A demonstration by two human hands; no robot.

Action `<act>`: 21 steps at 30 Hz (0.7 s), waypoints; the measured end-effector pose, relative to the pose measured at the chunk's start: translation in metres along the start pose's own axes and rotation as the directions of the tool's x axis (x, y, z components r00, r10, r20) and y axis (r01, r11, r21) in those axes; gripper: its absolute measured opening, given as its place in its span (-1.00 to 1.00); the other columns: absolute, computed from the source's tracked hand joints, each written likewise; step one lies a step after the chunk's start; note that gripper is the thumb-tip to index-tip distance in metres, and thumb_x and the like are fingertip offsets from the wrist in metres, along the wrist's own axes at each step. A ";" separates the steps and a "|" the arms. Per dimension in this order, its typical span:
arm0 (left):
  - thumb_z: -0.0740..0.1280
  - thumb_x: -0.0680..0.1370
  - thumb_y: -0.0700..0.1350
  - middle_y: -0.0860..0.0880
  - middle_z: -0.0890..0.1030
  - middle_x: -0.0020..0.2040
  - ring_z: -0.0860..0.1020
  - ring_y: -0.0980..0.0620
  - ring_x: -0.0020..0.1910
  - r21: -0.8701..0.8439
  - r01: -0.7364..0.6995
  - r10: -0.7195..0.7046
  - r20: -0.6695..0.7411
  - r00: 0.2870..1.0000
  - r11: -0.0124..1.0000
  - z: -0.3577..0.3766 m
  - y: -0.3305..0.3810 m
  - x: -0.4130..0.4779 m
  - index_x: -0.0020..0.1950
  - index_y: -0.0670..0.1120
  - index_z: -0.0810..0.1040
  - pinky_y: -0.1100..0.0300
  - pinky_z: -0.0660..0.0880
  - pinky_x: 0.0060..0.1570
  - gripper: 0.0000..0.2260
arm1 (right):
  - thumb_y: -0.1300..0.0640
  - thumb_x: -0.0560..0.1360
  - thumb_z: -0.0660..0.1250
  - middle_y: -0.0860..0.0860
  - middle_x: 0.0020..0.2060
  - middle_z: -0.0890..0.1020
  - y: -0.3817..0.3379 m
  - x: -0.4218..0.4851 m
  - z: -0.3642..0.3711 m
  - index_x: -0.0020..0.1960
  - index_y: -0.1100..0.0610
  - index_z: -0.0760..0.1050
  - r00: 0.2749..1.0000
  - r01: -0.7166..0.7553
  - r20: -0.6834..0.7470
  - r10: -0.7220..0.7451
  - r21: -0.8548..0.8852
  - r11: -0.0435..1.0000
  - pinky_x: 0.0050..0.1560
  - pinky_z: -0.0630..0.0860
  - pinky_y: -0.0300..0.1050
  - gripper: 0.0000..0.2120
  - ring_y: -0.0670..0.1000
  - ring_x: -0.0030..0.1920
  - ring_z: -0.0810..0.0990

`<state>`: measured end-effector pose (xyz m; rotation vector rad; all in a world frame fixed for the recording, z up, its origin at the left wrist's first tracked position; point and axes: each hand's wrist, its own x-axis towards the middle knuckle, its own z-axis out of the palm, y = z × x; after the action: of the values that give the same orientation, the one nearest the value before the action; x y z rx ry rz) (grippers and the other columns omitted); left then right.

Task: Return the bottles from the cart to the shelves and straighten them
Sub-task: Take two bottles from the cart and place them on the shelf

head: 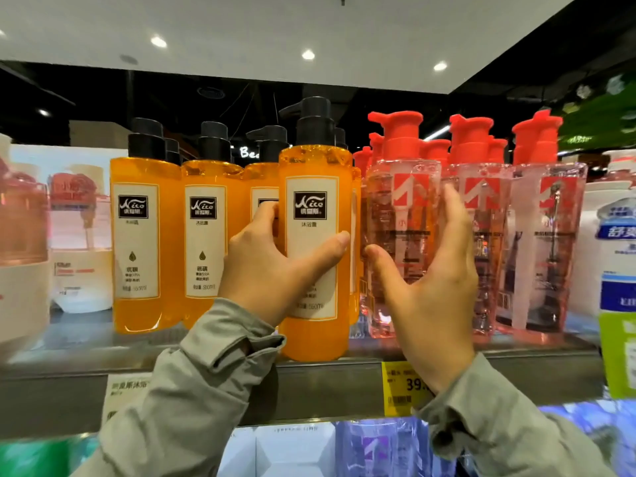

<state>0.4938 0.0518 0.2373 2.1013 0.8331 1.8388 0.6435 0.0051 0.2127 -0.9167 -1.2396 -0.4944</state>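
Grips orange bottle in curled left hand. Just right of that grip, touches clear bottle with straight-fingered right hand.

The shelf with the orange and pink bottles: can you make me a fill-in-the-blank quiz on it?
1. The left hand grips the front orange bottle, whose pump is ____.
2. The right hand touches a clear pink bottle whose pump is ____.
3. The price tag on the shelf edge under the right hand is ____.
Missing words: black; red; yellow.
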 end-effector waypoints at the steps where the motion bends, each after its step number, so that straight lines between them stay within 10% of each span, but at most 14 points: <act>1: 0.31 0.14 0.47 0.18 0.57 -0.09 0.56 0.24 -0.10 0.010 -0.005 0.005 -0.003 1.000 1.000 0.000 -0.001 0.000 0.03 0.14 0.38 0.29 0.53 -0.17 -0.39 | 0.24 0.42 0.46 0.13 0.48 0.24 0.000 0.000 0.000 0.50 0.26 0.09 0.999 0.037 -0.004 -0.037 -0.016 0.999 0.42 0.09 -0.42 -0.21 -0.03 0.48 0.17; 21: 0.25 0.15 0.39 0.18 0.53 -0.07 0.52 0.26 -0.10 0.031 -0.018 0.017 0.032 0.999 0.999 -0.003 0.007 -0.004 0.10 0.04 0.38 0.38 0.45 -0.21 -0.35 | 0.33 0.47 0.37 0.02 0.54 0.10 0.000 0.002 0.000 0.36 0.13 0.28 0.999 -0.015 0.052 0.016 -0.019 1.000 0.40 -0.03 -0.50 -0.49 0.02 0.53 0.08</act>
<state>0.4930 0.0432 0.2387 2.1574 0.8436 1.8073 0.6444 0.0055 0.2146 -0.9596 -1.2757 -0.4727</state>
